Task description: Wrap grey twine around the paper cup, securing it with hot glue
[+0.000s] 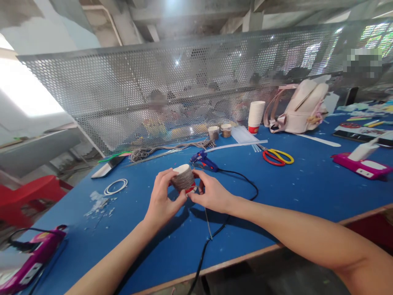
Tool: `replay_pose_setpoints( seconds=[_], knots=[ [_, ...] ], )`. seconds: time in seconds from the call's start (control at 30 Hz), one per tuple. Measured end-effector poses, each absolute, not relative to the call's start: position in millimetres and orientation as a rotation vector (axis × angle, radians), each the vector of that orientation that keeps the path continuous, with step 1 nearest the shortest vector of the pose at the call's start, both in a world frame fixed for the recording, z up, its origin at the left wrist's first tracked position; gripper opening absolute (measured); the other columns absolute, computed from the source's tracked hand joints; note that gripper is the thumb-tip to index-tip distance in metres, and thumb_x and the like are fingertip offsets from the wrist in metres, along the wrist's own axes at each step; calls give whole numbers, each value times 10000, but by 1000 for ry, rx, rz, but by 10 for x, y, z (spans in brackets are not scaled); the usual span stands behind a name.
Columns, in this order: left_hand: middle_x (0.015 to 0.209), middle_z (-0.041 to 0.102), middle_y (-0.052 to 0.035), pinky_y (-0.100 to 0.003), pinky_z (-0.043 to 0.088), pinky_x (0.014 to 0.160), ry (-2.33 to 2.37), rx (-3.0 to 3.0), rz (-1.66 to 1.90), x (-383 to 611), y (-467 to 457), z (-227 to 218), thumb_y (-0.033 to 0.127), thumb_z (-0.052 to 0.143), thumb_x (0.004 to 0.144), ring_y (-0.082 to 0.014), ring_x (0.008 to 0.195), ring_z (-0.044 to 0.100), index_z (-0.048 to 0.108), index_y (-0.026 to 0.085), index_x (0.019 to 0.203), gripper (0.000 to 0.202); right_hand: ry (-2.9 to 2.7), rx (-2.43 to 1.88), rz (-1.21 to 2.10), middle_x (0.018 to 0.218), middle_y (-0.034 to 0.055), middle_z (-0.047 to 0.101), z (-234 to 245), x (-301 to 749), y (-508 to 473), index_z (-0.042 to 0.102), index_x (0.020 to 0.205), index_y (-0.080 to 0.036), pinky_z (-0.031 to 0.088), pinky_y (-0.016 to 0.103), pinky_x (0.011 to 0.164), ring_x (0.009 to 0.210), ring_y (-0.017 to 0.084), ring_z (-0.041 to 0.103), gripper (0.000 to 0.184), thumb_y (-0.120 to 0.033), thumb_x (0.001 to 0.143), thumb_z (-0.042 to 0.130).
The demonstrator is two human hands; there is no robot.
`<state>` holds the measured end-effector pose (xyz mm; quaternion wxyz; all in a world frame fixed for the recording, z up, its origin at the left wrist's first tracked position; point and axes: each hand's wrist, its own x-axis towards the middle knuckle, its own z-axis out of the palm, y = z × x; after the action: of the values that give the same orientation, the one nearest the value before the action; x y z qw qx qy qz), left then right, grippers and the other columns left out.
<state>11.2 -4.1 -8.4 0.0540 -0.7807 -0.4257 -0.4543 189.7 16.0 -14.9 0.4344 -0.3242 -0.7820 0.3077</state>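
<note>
Between my two hands is a paper cup [183, 179], tilted, its side wrapped in grey-brown cord with a red band showing near one end. My left hand [164, 198] grips it from the left, thumb low on the cup. From the right, my right hand [211, 190] closes its thumb and fingers on the cup's lower part. A loose end of cord [208, 223] hangs below my right hand. Just behind the cup lies a blue hot glue gun [204, 160], its black cable [245, 179] curving round to the table's front edge.
Behind are bundled cord [144, 153], two small wrapped cups, a stack of paper cups [256, 116] and a pale backpack [303, 108]. Scissors [278, 157] lie to the right. White rings [116, 187] and scraps lie left. Pink power strips [362, 166] stand at both sides; a perforated metal screen [123, 90] borders the table.
</note>
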Motion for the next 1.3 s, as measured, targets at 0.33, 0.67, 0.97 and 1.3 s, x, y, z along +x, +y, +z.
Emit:
replay_pose_setpoints(
  seconds=[0.33,0.67,0.97,1.3],
  knots=[
    [1115,536,-73,-371,562,808,-1334,-2467,-1484,139,-52,-67,217,624,746,-221,1064,566,483,234,1106,387,-1897,-851,765,1072,73,670,-130,1911,184,540,1155,-167,445,291,656,722,149,583,422,-273,762,651],
    [1082,541,-62,-375,540,833,-1465,-2522,-1547,127,-48,-27,280,601,784,-200,1010,572,485,223,1090,332,-1935,-785,888,1106,85,649,-62,1963,257,539,1166,-156,438,288,639,636,112,497,403,-275,793,637],
    [1066,552,-39,-338,517,890,-1465,-2639,-1596,90,-33,-8,259,596,805,-164,992,579,480,234,1112,329,-1920,-701,1036,1116,77,629,-49,1993,321,541,1182,-163,421,278,626,656,112,496,381,-275,824,609],
    [996,636,-45,-345,547,792,-1614,-2650,-1666,43,23,29,365,667,722,-181,875,643,526,215,1068,403,-1727,-694,1411,1007,59,618,-20,1999,359,550,1107,-173,406,240,545,661,105,525,348,-290,791,639]
  ],
)
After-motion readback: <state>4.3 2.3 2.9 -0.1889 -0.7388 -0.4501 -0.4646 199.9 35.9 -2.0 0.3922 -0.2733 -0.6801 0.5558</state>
